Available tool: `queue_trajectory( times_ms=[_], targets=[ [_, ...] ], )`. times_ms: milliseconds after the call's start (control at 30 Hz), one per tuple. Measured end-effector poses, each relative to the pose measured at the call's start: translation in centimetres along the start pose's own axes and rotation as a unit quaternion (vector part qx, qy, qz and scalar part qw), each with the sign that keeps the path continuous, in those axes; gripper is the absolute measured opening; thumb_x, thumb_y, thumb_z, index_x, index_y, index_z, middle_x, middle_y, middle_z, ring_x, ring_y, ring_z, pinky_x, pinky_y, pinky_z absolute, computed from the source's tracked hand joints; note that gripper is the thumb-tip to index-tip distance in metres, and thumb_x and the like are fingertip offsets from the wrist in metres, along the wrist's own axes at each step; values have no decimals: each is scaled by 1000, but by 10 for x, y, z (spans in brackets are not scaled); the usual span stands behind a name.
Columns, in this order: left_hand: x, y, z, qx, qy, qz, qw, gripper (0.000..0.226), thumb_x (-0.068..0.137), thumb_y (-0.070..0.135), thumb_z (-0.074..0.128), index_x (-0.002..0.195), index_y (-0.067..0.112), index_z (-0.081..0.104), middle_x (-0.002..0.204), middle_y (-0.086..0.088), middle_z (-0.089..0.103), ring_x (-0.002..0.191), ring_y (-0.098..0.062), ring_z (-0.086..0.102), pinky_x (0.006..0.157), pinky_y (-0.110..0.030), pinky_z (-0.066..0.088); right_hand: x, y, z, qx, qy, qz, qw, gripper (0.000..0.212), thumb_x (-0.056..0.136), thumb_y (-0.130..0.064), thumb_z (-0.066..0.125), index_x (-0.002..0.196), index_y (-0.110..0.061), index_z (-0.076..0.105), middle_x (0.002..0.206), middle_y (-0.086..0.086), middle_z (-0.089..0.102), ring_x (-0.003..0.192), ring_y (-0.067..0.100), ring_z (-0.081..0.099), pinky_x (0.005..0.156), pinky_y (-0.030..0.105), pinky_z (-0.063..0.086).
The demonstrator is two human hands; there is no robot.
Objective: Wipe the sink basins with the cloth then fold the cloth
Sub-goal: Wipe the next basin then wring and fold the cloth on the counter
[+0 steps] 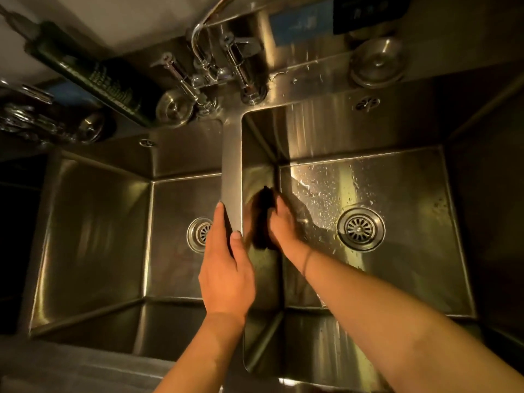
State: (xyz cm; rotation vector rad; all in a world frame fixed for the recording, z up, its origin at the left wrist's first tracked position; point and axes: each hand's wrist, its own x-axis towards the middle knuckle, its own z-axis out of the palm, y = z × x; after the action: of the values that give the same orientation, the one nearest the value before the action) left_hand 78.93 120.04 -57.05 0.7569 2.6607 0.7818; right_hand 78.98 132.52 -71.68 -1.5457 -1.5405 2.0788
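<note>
In the upper left of the frame a dark green bottle (93, 75) lies tilted along the worktop's back ledge, with a round metal strainer plug (173, 107) just right of its lower end. Below them sits the left basin (93, 231), its drain (200, 234) partly hidden by the left hand (225, 268). That hand rests on the steel divider (232, 171) between the basins — fingers straight along the divider's left edge, thumb on top, holding nothing. Above the divider stand the chrome taps (226, 66). Just right of the divider, the right hand (285, 225) grips a dark cloth (265, 219) and presses it against the left wall of the right basin (397, 180). The floor of this basin is beaded with water around its drain (360, 229). In the upper right, a second round plug (377, 62) sits on the ledge.
</note>
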Motion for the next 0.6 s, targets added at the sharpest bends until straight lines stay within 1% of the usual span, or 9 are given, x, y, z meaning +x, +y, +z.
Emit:
queue_trajectory(
  times_ms=[100, 167, 233, 267, 300, 367, 400, 500, 600],
  targets=[
    [2, 0, -1, -3, -4, -3, 1000, 55, 106, 52, 28, 159, 57, 16, 163, 36, 25, 132, 35, 16, 103, -8, 21, -30, 11, -6, -37, -36, -54, 997, 54, 106, -10, 40, 159, -20, 34, 164, 5, 32, 152, 25, 29, 125, 43, 24],
    [2, 2, -2, 2, -5, -10, 1000, 55, 105, 56, 26, 158, 60, 15, 162, 36, 26, 135, 30, 21, 105, -13, 25, -63, 7, -7, 49, -37, -55, 997, 47, 108, -33, 43, 155, -33, 40, 160, -12, 38, 149, 9, 34, 125, 38, 27],
    [2, 4, -3, 7, -2, -9, 1000, 54, 105, 58, 26, 158, 61, 14, 164, 31, 28, 140, 17, 27, 109, -23, 30, -92, -3, -7, 64, -21, -91, 994, 44, 104, -53, 45, 148, -50, 43, 151, -28, 45, 140, -5, 40, 122, 34, 31],
    [1, 5, -2, 11, 0, -7, 1000, 53, 106, 57, 27, 158, 61, 14, 165, 30, 28, 142, 12, 30, 110, -26, 32, -102, -5, -7, 54, -28, -121, 991, 42, 105, -51, 46, 146, -53, 44, 150, -29, 45, 139, -8, 40, 122, 33, 31],
    [1, 6, -2, 14, 0, -6, 1000, 53, 107, 56, 27, 158, 60, 14, 165, 30, 28, 142, 10, 31, 110, -27, 33, -109, -9, -9, 53, -41, -134, 989, 41, 107, -42, 46, 146, -52, 44, 153, -27, 43, 141, -7, 38, 122, 34, 31],
    [2, 7, -2, 21, 0, -10, 1000, 53, 108, 54, 28, 159, 58, 14, 164, 32, 28, 139, 15, 32, 108, -24, 34, -117, -20, -13, 19, -63, -179, 982, 55, 108, -14, 42, 155, -41, 34, 164, -18, 27, 150, -3, 24, 126, 35, 24],
    [2, 7, -2, 22, -1, -10, 1000, 54, 107, 53, 28, 159, 57, 14, 162, 36, 28, 137, 22, 31, 106, -20, 33, -116, -24, -13, -13, -61, -202, 977, 60, 107, -6, 39, 158, -34, 29, 167, -15, 18, 152, -2, 17, 127, 33, 20],
    [3, 6, -3, 17, -3, -5, 1000, 54, 107, 52, 29, 159, 56, 15, 152, 51, 22, 132, 33, 23, 103, -11, 27, -104, -45, -11, -17, -35, -234, 971, 60, 107, -7, 38, 160, -32, 27, 168, -15, 14, 154, 2, 12, 128, 31, 15],
    [2, 8, -3, 27, 6, 3, 1000, 53, 108, 50, 29, 160, 54, 17, 157, 45, 25, 141, 24, 25, 110, -18, 27, -73, -65, -10, -39, -3, -247, 968, 59, 106, -9, 38, 159, -32, 28, 168, -12, 16, 155, 10, 13, 127, 33, 14]
  ],
)
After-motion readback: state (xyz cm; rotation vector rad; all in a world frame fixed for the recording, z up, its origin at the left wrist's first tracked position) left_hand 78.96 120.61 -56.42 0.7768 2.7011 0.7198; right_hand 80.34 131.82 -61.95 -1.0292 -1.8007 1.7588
